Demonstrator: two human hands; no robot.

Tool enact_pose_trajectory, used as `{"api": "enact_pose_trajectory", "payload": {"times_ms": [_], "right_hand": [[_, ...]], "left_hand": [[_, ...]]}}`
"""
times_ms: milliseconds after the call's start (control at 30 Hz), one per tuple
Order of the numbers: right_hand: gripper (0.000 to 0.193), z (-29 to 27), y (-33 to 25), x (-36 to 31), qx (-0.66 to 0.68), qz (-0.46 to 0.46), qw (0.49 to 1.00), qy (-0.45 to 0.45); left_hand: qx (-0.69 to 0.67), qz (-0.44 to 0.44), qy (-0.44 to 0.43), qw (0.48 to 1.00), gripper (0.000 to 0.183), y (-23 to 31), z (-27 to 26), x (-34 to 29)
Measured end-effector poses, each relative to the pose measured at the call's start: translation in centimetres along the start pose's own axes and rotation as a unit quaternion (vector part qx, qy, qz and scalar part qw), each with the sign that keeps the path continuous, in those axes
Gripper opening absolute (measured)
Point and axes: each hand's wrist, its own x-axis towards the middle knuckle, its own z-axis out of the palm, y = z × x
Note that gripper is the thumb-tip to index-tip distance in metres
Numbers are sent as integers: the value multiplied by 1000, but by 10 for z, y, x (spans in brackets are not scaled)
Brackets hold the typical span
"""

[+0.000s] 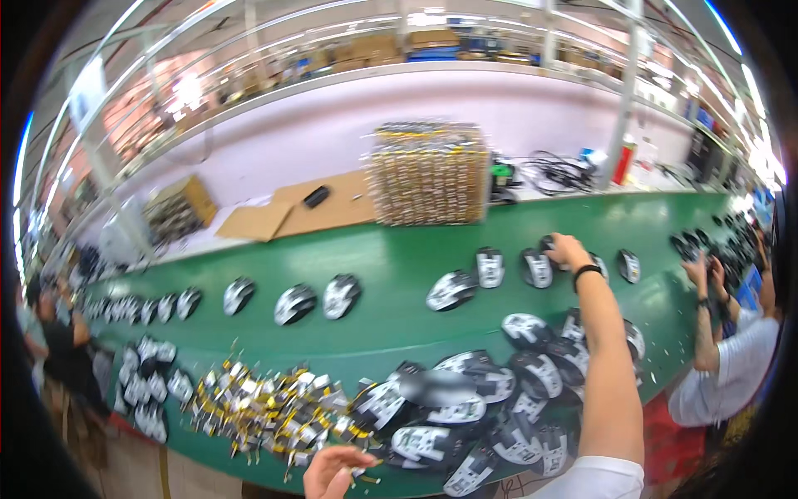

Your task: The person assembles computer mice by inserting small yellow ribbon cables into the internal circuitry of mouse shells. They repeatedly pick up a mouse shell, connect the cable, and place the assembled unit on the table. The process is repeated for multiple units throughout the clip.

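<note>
My right hand reaches far over the green table, fingers closed on a dark computer mouse that they partly cover. Beside it lies another mouse, showing a pale underside. Low in the picture, my left hand has its thumb and fingers apart, with no held thing visible. It is at the near edge of a heap of small silvery battery packs with yellow ends. Between my arms spreads a pile of black-and-white mice, several overlapping; a blurred patch hides part of it.
Spaced mice form a row along the green table. Behind it stand a tall stack of component trays, flat cardboard and black cables. A co-worker handles mice at the right; another person is at the left.
</note>
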Motion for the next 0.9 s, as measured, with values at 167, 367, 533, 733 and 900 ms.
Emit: {"api": "enact_pose_trajectory", "payload": {"times_ms": [167,367,533,733,900], "right_hand": [[55,-61,16,-11,95,37,971,215],[56,-114,-303,-295,248,-510,817,-103],[43,-84,-375,-407,184,-633,724,-202],[20,-29,-476,-347,250,-523,778,-241],[16,31,-512,-343,219,-598,750,-177]], "left_hand": [[-34,83,-2,996,34,-6,-24,-8],[-84,34,-33,995,86,-18,-6,-22],[-371,31,106,922,78,-49,-13,-46],[-410,58,24,910,79,-52,-69,-91],[-339,76,39,937,86,-44,-77,-101]]}}
